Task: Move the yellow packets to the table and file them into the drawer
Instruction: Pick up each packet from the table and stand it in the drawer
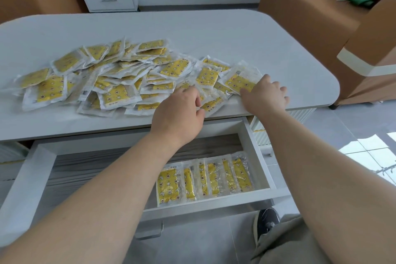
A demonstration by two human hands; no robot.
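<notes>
Yellow packets (102, 79) mostly lie heaped on the table (214, 34), so the moving looks done, while only a short row (203, 178) stands filed at the right end of the open drawer (255, 146). Your left hand (180, 113) pinches one at the heap's near edge, your right hand (265, 92) rests loose-fingered on another; most filing remains
</notes>
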